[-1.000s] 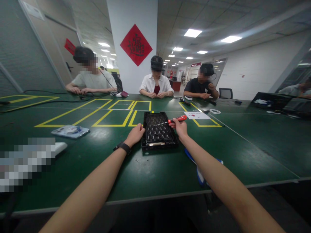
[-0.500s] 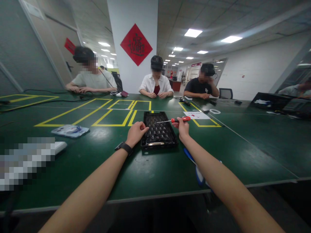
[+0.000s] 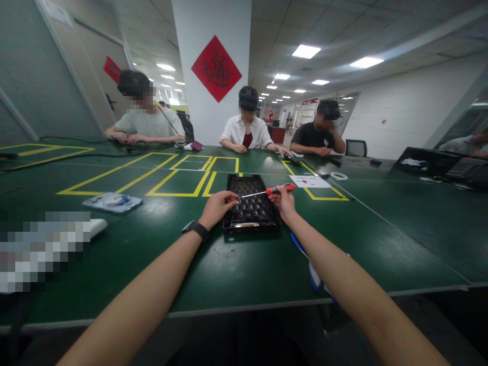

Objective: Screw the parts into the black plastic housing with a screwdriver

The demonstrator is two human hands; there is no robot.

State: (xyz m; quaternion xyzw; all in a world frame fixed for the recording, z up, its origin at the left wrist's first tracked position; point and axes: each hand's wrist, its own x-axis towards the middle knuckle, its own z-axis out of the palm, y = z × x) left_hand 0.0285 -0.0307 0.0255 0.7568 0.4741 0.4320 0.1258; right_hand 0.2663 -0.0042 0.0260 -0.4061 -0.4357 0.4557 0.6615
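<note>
My right hand (image 3: 285,204) is closed round the red and black handle of a screwdriver (image 3: 281,189), its shaft pointing left across a black tray-like case (image 3: 252,227). Inside the case is a patterned black surface with rows of small light marks. Over the case's left side, my left hand (image 3: 219,209) has its fingers pinched together at the screwdriver's tip. Whatever those fingers hold is too small to make out. A dark watch sits on my left wrist.
A phone with a picture case (image 3: 113,202) lies to the left on the green table (image 3: 160,284). Blue-and-white handled pliers-like tool (image 3: 314,274) lies under my right forearm. A printed paper (image 3: 310,181) and a white ring (image 3: 338,176) are farther right. Three people sit opposite.
The screwdriver's tip has shifted left and down to my left fingertips, which have moved right to meet it. The person opposite in the middle has stretched an arm sideways.
</note>
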